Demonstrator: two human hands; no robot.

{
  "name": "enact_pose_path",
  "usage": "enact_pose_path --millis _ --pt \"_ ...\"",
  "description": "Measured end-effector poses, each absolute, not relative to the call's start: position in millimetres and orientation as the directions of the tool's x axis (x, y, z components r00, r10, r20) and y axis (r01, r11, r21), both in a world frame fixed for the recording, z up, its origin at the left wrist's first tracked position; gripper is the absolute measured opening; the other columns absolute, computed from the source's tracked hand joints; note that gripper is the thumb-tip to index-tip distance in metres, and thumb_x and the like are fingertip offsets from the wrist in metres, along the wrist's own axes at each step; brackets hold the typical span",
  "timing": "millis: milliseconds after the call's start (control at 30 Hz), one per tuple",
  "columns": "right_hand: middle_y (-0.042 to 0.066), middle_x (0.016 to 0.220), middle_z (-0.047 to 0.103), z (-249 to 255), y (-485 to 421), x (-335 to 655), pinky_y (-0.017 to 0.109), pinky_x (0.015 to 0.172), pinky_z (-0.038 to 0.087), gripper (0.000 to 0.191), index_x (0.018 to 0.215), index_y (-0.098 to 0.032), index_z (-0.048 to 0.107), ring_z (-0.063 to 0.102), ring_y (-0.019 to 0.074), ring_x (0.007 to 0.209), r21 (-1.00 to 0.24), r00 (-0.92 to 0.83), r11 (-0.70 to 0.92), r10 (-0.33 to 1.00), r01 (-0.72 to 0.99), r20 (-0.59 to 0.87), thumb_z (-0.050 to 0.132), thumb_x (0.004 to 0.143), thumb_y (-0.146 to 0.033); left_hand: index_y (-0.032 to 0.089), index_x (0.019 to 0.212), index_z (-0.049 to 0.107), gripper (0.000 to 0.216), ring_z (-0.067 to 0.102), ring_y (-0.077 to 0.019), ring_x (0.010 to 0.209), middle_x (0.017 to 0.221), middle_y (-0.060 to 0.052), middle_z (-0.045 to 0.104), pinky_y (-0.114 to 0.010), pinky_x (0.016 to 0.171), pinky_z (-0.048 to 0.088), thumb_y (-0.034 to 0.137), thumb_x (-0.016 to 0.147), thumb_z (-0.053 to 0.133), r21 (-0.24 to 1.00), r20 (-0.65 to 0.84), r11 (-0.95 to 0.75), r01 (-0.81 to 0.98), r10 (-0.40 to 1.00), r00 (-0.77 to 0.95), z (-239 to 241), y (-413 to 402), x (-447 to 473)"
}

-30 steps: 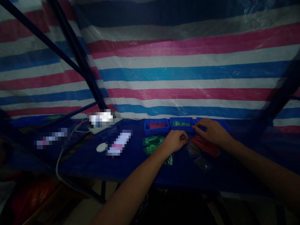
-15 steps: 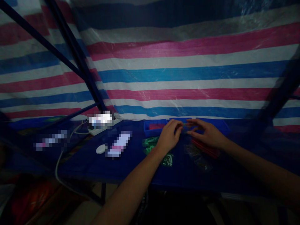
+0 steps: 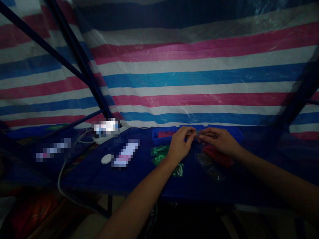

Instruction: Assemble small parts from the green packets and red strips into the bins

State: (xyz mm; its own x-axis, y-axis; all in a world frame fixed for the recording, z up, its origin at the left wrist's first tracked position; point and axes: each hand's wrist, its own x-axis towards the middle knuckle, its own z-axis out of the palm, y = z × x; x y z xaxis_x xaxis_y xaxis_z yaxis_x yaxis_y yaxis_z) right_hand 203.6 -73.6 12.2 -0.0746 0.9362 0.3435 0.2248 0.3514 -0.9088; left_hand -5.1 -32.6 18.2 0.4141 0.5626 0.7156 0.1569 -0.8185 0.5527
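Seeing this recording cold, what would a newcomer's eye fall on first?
Probably the pink, white and blue striped sheet filling the upper view, then the bright pixelated patch left of centre. Next come the left hand and right hand, fingertips close together at the blue trays. Green packets lie by the left wrist, red pieces just below the right hand.

No text can be read; small pale letters [image 3: 152, 214] on dark cloth [image 3: 184, 219] below the table [image 3: 119, 181] are too dim.
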Motion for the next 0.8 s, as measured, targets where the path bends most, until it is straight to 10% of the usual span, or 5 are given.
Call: enact_pose_path --millis 567,800 --pt "0.008 0.098 0.077 14.6 -73.9 196.3 0.04 0.078 0.063 0.045 0.103 -0.022 0.07 0.074 0.0252 0.089 -0.913 0.177 0.399 0.896 0.086 0.408 0.088 0.071 -0.049 0.019 0.115 0.061 0.018 0.073 -0.0173 0.091 0.11 -0.009 0.071 -0.033 0.084 0.061 0.028 0.1 0.059 0.61 0.683 -0.777 0.151 0.613 0.397 15.6 -29.5 -2.8" --pt "0.009 0.097 0.076 14.6 -73.6 201.2 0.042 0.086 0.061 0.038 0.1 -0.021 0.069 0.074 0.0267 0.093 -0.845 0.227 0.448 0.826 0.291 0.516 0.084 0.076 -0.047 0.018 0.104 0.07 0.021 0.068 -0.0192 0.091 0.096 -0.007 0.072 -0.034 0.085 0.057 0.036 0.099 0.06 0.46 0.7 -0.844 0.277 0.536 0.472 24.0 -38.9 -6.0"
